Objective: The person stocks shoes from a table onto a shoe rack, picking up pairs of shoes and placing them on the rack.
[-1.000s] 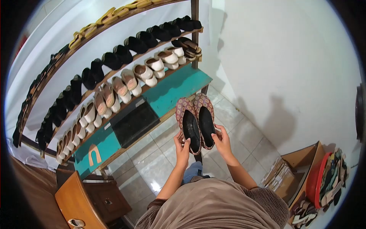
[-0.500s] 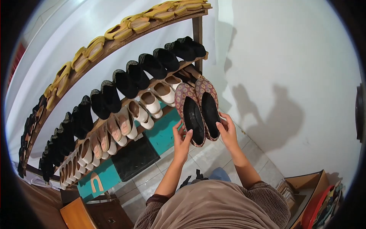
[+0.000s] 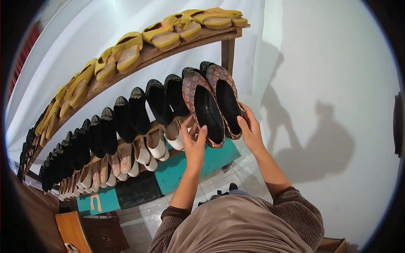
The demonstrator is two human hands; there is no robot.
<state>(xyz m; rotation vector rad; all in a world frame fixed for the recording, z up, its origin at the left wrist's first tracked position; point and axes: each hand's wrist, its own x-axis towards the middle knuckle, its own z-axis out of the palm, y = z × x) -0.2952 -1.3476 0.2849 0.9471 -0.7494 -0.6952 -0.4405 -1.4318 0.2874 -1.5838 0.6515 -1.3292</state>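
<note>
Shoes, patterned, one pair: held up before black shoes on the rack, left hand gripping one heel, right hand the other. Sound handling: light, matched pinch (uppers could crease), toes aligned.

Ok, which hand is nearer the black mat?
Left. The left hand is above and right of the black mat in view; the right hand is farther right, beyond the patterned shoes.
</note>
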